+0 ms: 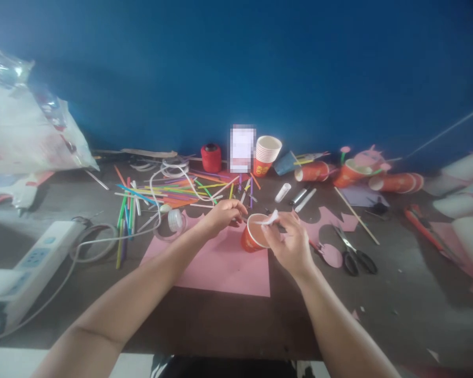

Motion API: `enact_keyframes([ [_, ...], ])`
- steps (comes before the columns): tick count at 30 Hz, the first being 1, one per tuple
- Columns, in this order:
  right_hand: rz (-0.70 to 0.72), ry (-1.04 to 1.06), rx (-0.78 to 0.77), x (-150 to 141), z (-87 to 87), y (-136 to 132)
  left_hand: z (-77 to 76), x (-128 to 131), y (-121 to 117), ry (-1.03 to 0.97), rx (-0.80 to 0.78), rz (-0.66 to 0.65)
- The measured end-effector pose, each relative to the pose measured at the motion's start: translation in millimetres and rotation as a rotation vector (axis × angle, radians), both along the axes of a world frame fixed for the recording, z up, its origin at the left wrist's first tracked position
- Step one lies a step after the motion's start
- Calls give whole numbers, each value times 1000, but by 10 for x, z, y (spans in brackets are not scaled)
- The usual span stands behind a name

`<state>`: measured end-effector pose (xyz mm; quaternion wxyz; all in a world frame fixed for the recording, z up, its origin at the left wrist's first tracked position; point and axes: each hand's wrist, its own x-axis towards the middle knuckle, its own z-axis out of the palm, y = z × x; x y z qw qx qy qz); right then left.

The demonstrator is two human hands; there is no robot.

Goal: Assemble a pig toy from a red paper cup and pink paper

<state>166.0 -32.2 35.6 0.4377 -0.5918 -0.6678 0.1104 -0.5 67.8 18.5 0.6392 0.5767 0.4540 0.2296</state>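
An orange paper cup (249,241) stands upright on a pink paper sheet (228,268), its pale mouth facing up. Over the cup's right rim, my right hand (294,244) pinches a small white scrap (273,217) that looks like crumpled paper or tissue. My left hand (225,214) is beside the cup's left rim with its fingers curled down and in; whatever they hold, if anything, is hidden. Right of my right hand lie a pink paper disc (332,255) and black-handled scissors (350,249), blades partly apart.
Coloured straws (173,191) and a white cable (114,240) spread across the left side, near a power strip (39,262) and a glue gun (23,194). Behind stand stacked cups (268,152) and a red spool (211,157). More cups (396,182) lie at right, past a stick (357,215).
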Motion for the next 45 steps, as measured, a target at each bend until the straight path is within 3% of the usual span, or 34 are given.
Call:
enact_keyframes([
  [3, 7, 11, -7, 8, 20, 3, 56, -48, 2, 141, 271, -139],
  [5, 17, 20, -12, 21, 23, 10, 147, -105, -15, 118, 417, -279],
  [8, 36, 41, 0, 36, 15, 17, 278, -174, -79, -7, 501, -553],
  [10, 41, 43, 11, 33, 15, 14, 307, -178, -144, 65, 559, -620],
  [13, 49, 20, -1, 18, 39, -3, 257, -122, -236, 163, 707, -532],
  [18, 69, -30, -21, 36, 104, -24, 166, -31, -275, 19, 918, -427],
  [36, 101, -93, -63, 59, 35, -5, 143, 9, -319, 174, 856, -410],
  [42, 130, -80, -70, 68, 40, -13, 183, 12, -349, 191, 907, -401],
  [45, 135, -75, -78, 71, 67, -23, 188, 9, -344, 203, 1009, -414],
])
